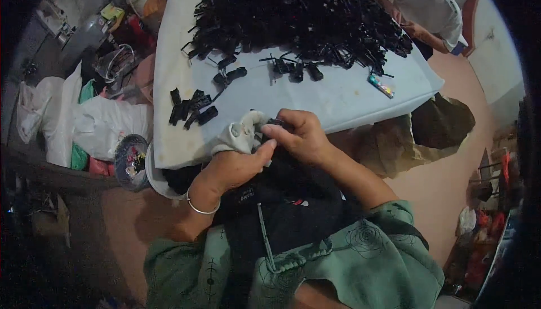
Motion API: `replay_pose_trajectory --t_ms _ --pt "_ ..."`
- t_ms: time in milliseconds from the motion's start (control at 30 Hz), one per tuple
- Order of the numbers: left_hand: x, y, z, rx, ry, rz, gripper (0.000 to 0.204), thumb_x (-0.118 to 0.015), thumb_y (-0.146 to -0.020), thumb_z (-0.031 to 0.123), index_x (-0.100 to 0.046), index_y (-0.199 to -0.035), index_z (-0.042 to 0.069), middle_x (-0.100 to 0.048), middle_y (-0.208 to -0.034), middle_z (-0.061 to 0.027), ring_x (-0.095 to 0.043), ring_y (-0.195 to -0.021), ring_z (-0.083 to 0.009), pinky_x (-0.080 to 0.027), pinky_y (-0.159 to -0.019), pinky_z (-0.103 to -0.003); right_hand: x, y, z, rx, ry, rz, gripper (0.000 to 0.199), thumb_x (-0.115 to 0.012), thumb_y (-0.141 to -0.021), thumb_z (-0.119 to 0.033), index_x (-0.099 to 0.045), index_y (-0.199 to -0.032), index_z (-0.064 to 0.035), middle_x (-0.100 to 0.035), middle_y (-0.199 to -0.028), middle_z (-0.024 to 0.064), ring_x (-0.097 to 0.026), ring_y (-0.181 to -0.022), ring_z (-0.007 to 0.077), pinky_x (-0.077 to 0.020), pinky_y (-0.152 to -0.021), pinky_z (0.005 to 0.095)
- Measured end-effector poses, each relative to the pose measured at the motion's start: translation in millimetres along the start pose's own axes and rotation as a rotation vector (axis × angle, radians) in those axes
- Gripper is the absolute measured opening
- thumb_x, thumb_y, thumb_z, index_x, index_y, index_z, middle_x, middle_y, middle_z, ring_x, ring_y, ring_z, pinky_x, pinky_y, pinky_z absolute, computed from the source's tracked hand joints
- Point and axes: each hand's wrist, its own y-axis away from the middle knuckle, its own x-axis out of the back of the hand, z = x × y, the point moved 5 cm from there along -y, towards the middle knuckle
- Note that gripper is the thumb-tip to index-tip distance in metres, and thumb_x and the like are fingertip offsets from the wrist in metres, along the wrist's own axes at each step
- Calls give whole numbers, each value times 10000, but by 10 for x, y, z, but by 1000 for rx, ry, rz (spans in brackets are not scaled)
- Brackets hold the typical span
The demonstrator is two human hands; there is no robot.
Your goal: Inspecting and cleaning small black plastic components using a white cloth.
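The person's left hand [234,165] and right hand [301,137] meet at the near edge of the desk [338,98], just above the lap; the left hand's grip is pressed together around a bunched white cloth [242,131], thumb reaching toward the right hand; the right hand's grip pinches a small black part [275,122] between curled fingers, the part touching the cloth and mostly hidden, so its shape cannot be told; a thin silver bangle [200,207] circles the left wrist. A dark garment [282,207] lies across the lap below both hands. On the desk's pale cover, a small cluster of black clips [191,109] lies to the left of the hands, near the cloth but apart from it; a few more clips [296,71] lie farther off; a large heap of black parts [298,10] fills the far side. A small colourful packet [380,85] rests to the right. Another person in a white shirt [428,5] sits at the far right corner. White bags [84,120] lie on the floor at left.
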Motion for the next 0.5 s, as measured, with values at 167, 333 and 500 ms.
replay_pose_trajectory --t_ms 167,333,500 --pt "12 11 -18 27 99 104 237 -538 -794 71 -503 -1015 -7 -570 -794 -46 -531 -621 -88 -442 -533 -230 26 67 -110 173 -94 -19 258 -530 -847 -192 -505 -686 8 -455 -536 129 -424 -467 198 -364 -470 321" --pt "-14 2 -74 -364 -423 271 240 -547 -760 69 -522 -984 -12 -584 -818 -128 -581 -699 -246 -465 -624 -317 -34 125 -110 75 10 -36 280 -463 -881 -204 -502 -710 14 -470 -551 117 -424 -496 168 -368 -485 313" --pt "-74 54 74 -549 -649 346 248 -562 -755 92 -525 -979 -7 -573 -887 -158 -577 -803 -274 -458 -692 -331 -113 115 92 -52 -232 -21 307 -457 -889 -228 -495 -707 16 -442 -543 55 -379 -539 95 -356 -483 288"
